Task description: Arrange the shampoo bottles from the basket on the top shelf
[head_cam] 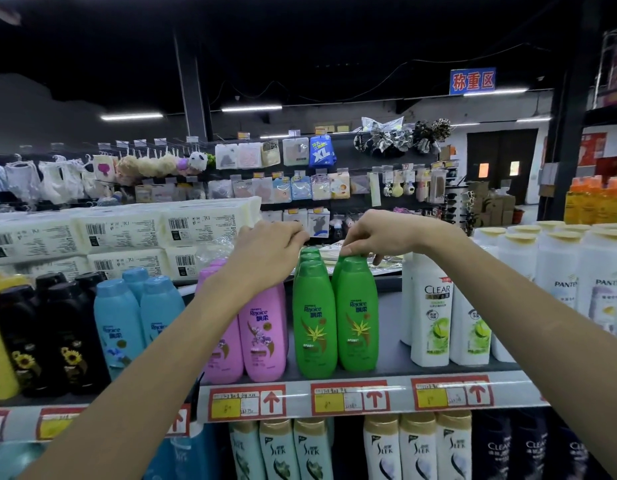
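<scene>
Green Rejoice shampoo bottles (315,317) stand in two rows on the top shelf (397,370), between pink Rejoice bottles (264,327) and white Clear bottles (433,313). My right hand (379,233) reaches over the right green row (357,313); thumb and fingers pinch the cap of a bottle at the back of that row. My left hand (269,251) hovers over the pink bottles with its fingers curled, fingertips just above the rearmost cap of the left green row. I see nothing in it. The basket is out of view.
Blue (118,327), black (63,337) and yellow bottles fill the shelf to the left, white Pantene bottles (559,268) to the right. White wrapped packs (120,230) are stacked behind. A gap of bare shelf lies between green and Clear bottles. More shampoo stands on the shelf below (418,448).
</scene>
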Available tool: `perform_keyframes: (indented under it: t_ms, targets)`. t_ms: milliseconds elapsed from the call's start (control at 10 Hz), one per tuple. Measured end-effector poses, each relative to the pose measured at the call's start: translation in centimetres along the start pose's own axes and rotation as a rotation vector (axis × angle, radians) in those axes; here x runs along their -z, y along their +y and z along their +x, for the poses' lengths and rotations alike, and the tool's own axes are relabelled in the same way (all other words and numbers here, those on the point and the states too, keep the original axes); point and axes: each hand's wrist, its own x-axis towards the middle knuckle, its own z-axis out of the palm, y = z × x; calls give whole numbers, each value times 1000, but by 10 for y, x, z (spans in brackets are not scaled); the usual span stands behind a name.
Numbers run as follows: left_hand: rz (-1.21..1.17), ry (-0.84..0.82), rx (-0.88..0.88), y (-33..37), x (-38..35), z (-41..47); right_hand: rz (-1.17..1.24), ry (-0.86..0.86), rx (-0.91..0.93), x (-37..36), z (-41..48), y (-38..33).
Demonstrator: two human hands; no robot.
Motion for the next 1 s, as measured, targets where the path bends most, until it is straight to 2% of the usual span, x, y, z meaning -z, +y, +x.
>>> perform_keyframes:
  t_ms: [400,500,600,700,800,1000]
  targets:
    - [-78,-18,10,3,0,-12,-56,-14,-24,-1,-5,-7]
    - [-224,14,-11,8,2,-18,-97,119,-74,-5,-17,-12]
    - [-351,56,1,13,7,-27,6,351,-66,-17,-38,-19]
    - [-481,141,44,10,14,-44,221,606,15,-32,-69,-25]
    - [-638,195,85,13,23,-67,427,713,55,-45,-100,-30]
    - [-883,272,198,28,24,-89,982,720,58,-62,-124,-35]
